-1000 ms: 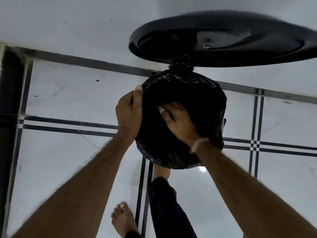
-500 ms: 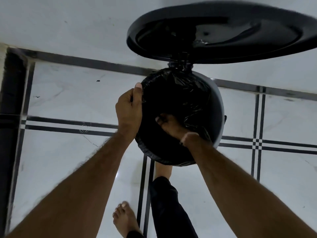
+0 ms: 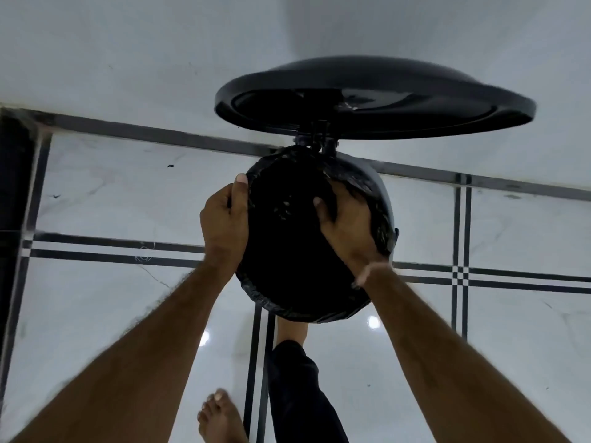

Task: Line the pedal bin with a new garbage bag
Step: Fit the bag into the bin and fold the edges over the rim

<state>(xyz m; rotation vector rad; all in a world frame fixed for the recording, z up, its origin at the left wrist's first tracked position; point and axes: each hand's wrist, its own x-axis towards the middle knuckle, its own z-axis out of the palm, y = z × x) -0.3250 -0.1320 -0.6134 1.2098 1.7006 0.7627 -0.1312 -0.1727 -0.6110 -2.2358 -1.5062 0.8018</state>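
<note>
Right now I am stretching the garbage bag (image 3: 287,266) over the mouth of the pedal bin (image 3: 385,193), its lid (image 3: 377,100) standing open behind. My left hand (image 3: 225,225) is pinching the film against the bin's left rim, fingers (image 3: 216,204) curled, thumb lying along it. My right hand (image 3: 347,228) is curling round loose film at the right rim. Judging by its creases, the plastic is thin, light and slippery, so it is best gripped at the hem, in a fold, without hard pulling.
</note>
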